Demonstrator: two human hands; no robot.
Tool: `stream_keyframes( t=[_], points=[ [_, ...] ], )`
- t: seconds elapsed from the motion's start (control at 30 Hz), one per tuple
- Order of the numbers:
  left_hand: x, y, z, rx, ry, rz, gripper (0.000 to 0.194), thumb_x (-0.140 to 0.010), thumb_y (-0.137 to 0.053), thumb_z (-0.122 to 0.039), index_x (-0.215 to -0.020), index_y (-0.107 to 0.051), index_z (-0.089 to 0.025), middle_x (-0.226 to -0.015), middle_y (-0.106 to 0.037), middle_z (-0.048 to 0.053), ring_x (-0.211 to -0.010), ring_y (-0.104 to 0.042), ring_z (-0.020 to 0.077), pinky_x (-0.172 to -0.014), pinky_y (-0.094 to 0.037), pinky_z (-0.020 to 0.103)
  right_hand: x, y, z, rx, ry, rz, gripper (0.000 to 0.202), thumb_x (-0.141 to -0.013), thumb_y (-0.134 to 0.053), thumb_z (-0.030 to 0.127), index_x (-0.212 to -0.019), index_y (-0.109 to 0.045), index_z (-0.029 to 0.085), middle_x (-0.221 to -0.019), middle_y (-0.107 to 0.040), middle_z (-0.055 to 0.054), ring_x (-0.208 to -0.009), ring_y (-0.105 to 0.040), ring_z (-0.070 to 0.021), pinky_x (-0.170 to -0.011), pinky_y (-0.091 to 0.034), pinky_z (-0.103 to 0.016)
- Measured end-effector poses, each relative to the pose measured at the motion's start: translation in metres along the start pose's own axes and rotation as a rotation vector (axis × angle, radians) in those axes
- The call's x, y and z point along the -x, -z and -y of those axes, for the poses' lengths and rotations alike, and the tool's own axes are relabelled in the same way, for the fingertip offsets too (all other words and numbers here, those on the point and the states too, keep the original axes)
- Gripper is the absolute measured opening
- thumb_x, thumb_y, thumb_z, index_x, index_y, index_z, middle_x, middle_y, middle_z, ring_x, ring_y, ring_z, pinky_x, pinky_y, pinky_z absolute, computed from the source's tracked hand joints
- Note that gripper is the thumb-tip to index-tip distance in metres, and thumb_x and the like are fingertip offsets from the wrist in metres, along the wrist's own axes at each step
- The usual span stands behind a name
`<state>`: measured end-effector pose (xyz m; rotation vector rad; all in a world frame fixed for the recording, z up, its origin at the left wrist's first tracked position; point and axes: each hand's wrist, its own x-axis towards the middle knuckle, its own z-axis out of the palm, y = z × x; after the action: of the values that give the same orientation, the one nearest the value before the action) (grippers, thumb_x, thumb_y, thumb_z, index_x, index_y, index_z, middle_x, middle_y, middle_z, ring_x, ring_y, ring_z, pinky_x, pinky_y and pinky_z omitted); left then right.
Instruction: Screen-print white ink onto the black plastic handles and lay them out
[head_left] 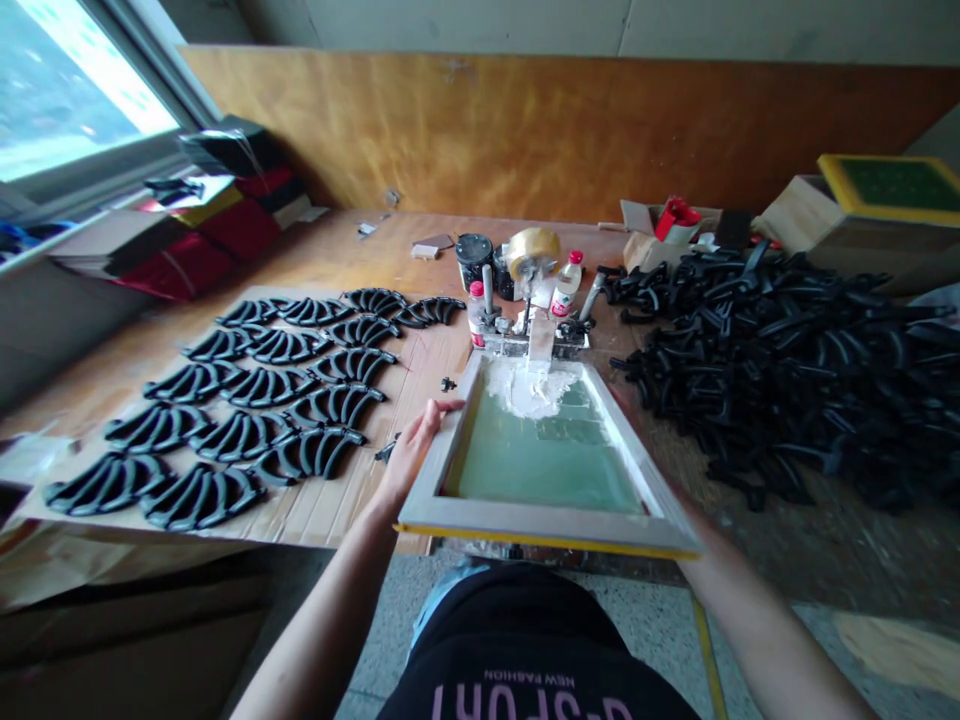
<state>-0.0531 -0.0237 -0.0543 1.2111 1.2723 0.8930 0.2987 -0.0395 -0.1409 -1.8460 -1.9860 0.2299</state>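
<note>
A screen printing frame [541, 528] with green mesh lies in front of me, its near edge toward my body. White ink [529, 388] is spread at the far end of the mesh, where a squeegee [541, 340] stands upright in the clamp. My left hand [417, 437] is closed at the frame's left side, fingers against the edge; part of it is hidden behind the frame. Along the right side runs my right forearm; the frame hides the right hand and its fingers. Close to my left hand lie small black parts [448, 384] on the cardboard.
Rows of curved black handles [247, 435] cover the cardboard [300, 510] at left. A large heap of black handles [780, 370] fills the right side. Behind the frame stand bottles [565, 285], a dark tub [474, 260] and a tape roll [533, 252]. Boxes [810, 220] sit back right.
</note>
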Motion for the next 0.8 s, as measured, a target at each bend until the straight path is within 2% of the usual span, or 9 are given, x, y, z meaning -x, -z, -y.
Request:
stream_keyframes(
  t=[0.1,0.17,0.27,0.33,0.4,0.47,0.67,0.73,0.8],
  points=[
    [0.008,-0.001,0.037,-0.041,0.094,0.029,0.063,-0.077,-0.062,-0.059,-0.127,-0.062,-0.019,-0.091,-0.072,0.005,-0.079,-0.065,0.0204,-0.061,-0.05,0.025,-0.033,0.016,0.0,0.016,-0.119,-0.224,0.031,-0.09,-0.042,0.022,-0.109,-0.066,0.014,-0.112,-0.061,-0.015,-0.105,-0.058,-0.0279,-0.096,-0.047,-0.046],
    [0.007,-0.006,0.061,-0.012,0.171,0.062,0.075,-0.076,-0.064,-0.054,-0.141,-0.048,-0.02,-0.081,-0.07,0.003,-0.068,-0.064,0.0184,-0.056,-0.048,0.025,-0.059,0.018,0.018,0.009,-0.038,-0.314,0.036,-0.087,-0.053,0.022,-0.122,-0.06,0.015,-0.128,-0.053,-0.016,-0.117,-0.052,-0.0277,-0.104,-0.042,-0.044],
    [0.001,-0.013,0.089,-0.048,0.207,0.058,0.08,-0.076,-0.066,-0.052,-0.145,-0.041,-0.021,-0.074,-0.068,0.0,-0.06,-0.062,0.0161,-0.054,-0.047,0.024,-0.09,0.011,0.053,0.047,0.13,-0.198,0.046,-0.082,-0.065,0.019,-0.126,-0.055,0.016,-0.127,-0.053,-0.015,-0.117,-0.051,-0.0278,-0.101,-0.043,-0.043],
    [-0.002,-0.013,0.1,-0.1,0.2,0.051,0.077,-0.077,-0.065,-0.052,-0.144,-0.044,-0.021,-0.077,-0.069,0.001,-0.063,-0.063,0.0155,-0.057,-0.048,0.024,-0.099,0.003,0.07,0.111,0.141,-0.023,0.03,-0.082,-0.066,0.018,-0.111,-0.062,0.014,-0.109,-0.062,-0.014,-0.105,-0.056,-0.0272,-0.093,-0.046,-0.04],
    [-0.005,-0.012,0.107,-0.133,0.207,0.06,0.075,-0.079,-0.063,-0.053,-0.143,-0.045,-0.02,-0.083,-0.071,0.002,-0.068,-0.065,0.0162,-0.061,-0.049,0.025,-0.095,-0.006,0.078,0.171,0.135,0.114,0.014,-0.084,-0.065,0.019,-0.096,-0.064,0.013,-0.096,-0.065,-0.013,-0.096,-0.059,-0.0259,-0.087,-0.046,-0.037],
    [-0.006,-0.01,0.112,-0.147,0.216,0.071,0.073,-0.08,-0.061,-0.054,-0.143,-0.045,-0.021,-0.09,-0.072,0.004,-0.074,-0.067,0.0178,-0.065,-0.051,0.026,-0.079,-0.01,0.081,0.192,0.199,0.172,0.008,-0.086,-0.062,0.021,-0.089,-0.063,0.013,-0.092,-0.066,-0.013,-0.092,-0.059,-0.0244,-0.084,-0.045,-0.035],
    [-0.007,-0.009,0.124,-0.121,0.226,0.086,0.072,-0.081,-0.058,-0.058,-0.142,-0.046,-0.021,-0.099,-0.073,0.006,-0.085,-0.068,0.0206,-0.074,-0.052,0.028,-0.03,0.007,0.079,0.085,0.612,0.323,0.014,-0.079,-0.057,0.007,-0.084,-0.064,0.018,-0.086,-0.066,-0.005,-0.088,-0.057,-0.0199,-0.075,-0.042,-0.028],
    [-0.008,-0.01,0.123,-0.107,0.229,0.087,0.073,-0.08,-0.059,-0.059,-0.141,-0.047,-0.02,-0.098,-0.073,0.007,-0.085,-0.068,0.0211,-0.074,-0.052,0.029,-0.031,0.011,0.08,0.046,0.601,0.335,0.013,-0.079,-0.058,0.008,-0.081,-0.065,0.019,-0.082,-0.066,-0.003,-0.083,-0.057,-0.0184,-0.072,-0.041,-0.027],
    [-0.007,-0.01,0.12,-0.088,0.233,0.086,0.074,-0.079,-0.06,-0.059,-0.14,-0.048,-0.019,-0.097,-0.073,0.008,-0.086,-0.068,0.0221,-0.074,-0.053,0.03,-0.035,0.007,0.081,0.039,0.519,0.263,0.013,-0.08,-0.057,0.009,-0.081,-0.066,0.019,-0.083,-0.066,-0.003,-0.083,-0.058,-0.0186,-0.072,-0.042,-0.027]
  ],
)
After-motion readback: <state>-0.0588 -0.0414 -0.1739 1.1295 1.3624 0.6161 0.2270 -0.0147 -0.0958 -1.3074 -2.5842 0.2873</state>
